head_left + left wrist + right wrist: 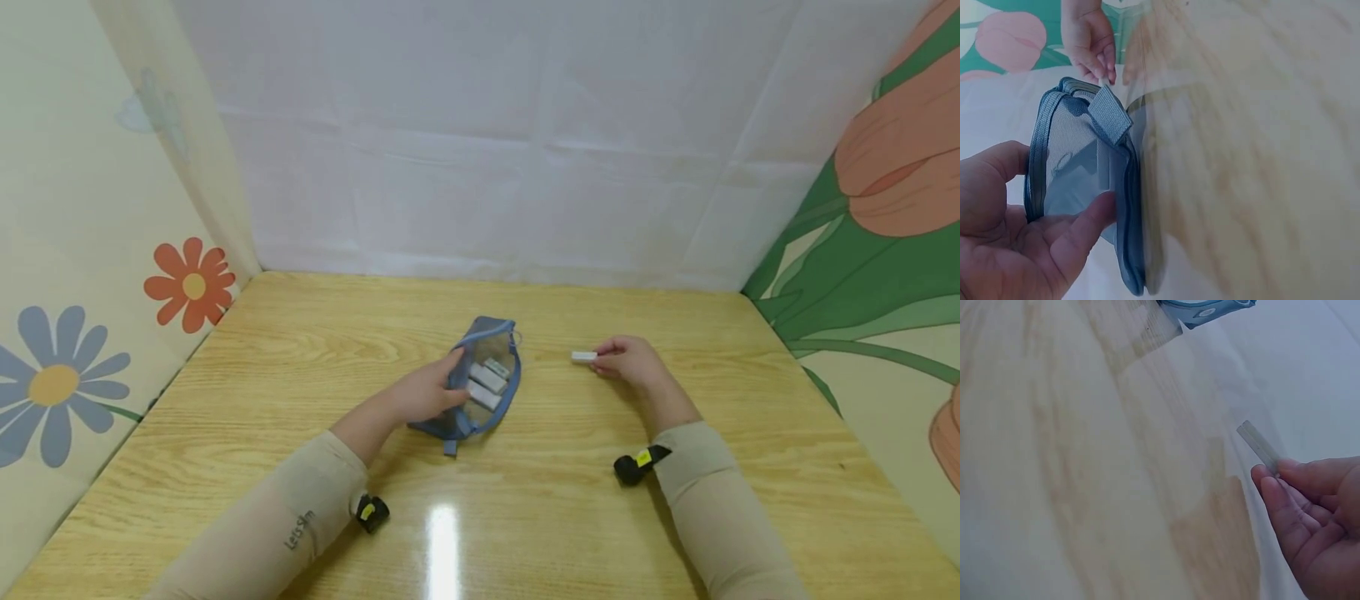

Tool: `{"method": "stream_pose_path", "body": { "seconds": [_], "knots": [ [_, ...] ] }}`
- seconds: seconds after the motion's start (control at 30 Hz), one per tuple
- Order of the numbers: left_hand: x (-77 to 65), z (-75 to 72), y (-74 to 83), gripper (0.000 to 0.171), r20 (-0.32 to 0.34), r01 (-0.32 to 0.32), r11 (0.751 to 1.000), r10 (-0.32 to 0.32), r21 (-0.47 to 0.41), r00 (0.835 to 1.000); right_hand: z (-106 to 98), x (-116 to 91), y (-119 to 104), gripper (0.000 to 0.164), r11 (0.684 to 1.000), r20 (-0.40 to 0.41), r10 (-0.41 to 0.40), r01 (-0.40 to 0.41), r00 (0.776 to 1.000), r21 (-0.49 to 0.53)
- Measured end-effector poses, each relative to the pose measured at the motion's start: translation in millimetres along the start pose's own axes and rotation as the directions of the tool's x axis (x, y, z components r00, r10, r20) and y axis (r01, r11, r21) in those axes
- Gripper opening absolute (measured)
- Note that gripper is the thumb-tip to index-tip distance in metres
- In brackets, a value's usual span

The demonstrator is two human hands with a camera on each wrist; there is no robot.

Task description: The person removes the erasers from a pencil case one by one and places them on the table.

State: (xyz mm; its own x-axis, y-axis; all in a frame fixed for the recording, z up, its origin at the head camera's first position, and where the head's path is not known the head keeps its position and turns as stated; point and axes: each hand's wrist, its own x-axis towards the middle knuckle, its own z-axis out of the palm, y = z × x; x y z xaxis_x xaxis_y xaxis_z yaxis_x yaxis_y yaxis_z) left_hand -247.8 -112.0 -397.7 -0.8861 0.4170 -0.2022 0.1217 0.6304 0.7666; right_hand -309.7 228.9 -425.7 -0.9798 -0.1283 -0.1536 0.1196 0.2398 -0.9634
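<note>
A blue zippered mesh pouch point(513, 379) lies open on the table, with several small white blocks point(487, 377) inside. My left hand point(426, 392) grips the pouch at its left side; in the left wrist view its thumb and fingers point(1088, 228) reach across the pouch's open mouth. To the right of the pouch, my right hand point(630, 360) pinches a small white bar point(583, 357) between thumb and fingertips. The bar point(1259, 447) points away from the fingers toward the pouch in the right wrist view, close over the tabletop.
The wooden table point(555, 517) ends at a white cloth backdrop point(480, 200). Flower-printed panels stand at the left point(90, 333) and right point(885, 250). Black wrist cameras with yellow labels hang at the left cuff point(371, 512) and right cuff point(637, 467).
</note>
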Motion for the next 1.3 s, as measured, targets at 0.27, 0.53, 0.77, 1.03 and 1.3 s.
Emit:
{"method": "stream_pose_path", "body": {
  "seconds": [0.27,0.53,0.77,1.03,1.3],
  "knots": [
    [0.9,-1.3,-5.2,0.085,0.046,0.046,0.974,-0.037,-0.222,0.998,-4.1,2.5,6.2,0.029,1.000,-0.012,0.013,-0.013,1.000,0.020],
    [1.1,-1.5,-6.2,0.087,0.043,0.041,0.976,-0.033,-0.212,0.999,-4.2,3.6,8.9,0.033,1.000,-0.038,0.017,-0.018,0.999,-0.014],
    [-1.6,-2.4,0.5,0.088,-0.034,0.005,1.000,-0.004,0.010,0.999,-3.0,2.0,7.5,0.033,0.995,-0.059,0.006,-0.012,0.998,-0.099],
    [-1.2,0.9,3.7,0.090,-0.036,0.002,0.997,-0.005,-0.083,0.999,-1.4,2.6,6.5,0.028,0.978,-0.080,-0.008,-0.009,0.997,-0.207],
    [0.4,1.3,-0.8,0.092,-0.018,0.025,0.977,-0.030,-0.211,0.999,1.8,3.5,3.0,0.025,0.955,-0.108,0.013,-0.045,0.994,-0.293]
  ]
}}
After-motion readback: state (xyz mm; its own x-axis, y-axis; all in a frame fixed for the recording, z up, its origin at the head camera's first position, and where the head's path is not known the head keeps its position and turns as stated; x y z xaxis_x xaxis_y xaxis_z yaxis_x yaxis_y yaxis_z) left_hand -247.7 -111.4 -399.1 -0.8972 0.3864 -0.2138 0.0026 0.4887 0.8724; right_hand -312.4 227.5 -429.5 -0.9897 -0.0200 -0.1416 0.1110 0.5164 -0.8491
